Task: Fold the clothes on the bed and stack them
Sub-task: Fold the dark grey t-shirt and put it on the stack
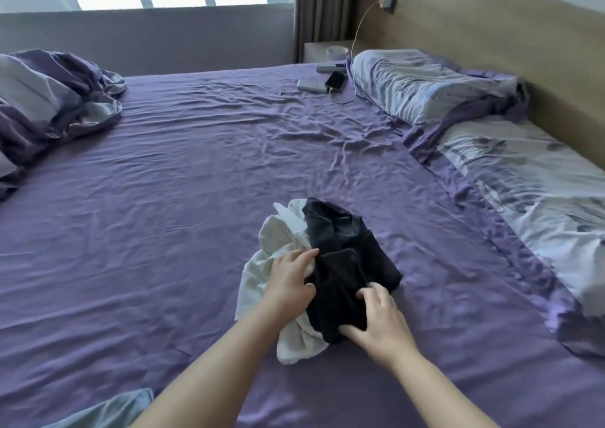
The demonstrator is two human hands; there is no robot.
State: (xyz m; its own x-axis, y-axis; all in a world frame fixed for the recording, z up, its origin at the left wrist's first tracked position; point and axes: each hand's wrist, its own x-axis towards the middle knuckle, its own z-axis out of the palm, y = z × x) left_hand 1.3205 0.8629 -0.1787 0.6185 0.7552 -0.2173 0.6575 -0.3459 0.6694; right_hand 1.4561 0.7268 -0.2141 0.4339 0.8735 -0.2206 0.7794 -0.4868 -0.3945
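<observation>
Here, clothes: black garment (pixel 347 264) crumpled over white garment (pixel 281 241), at 6 o'clock on the bed (pixel 163 182).
Left hand (pixel 289 278): fingers curled into the black cloth's 9 o'clock edge.
Right hand (pixel 381 321): pinches its 5 o'clock edge.
Technique: lift the black piece clear, then spread flat before folding.

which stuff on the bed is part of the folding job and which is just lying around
Part of the job:
black garment, crumpled, gripped by the left hand and right hand
white garment, bunched beside and partly under it

Just lying about:
phone on a charging cable
power bank
pillows
bunched duvet
</observation>
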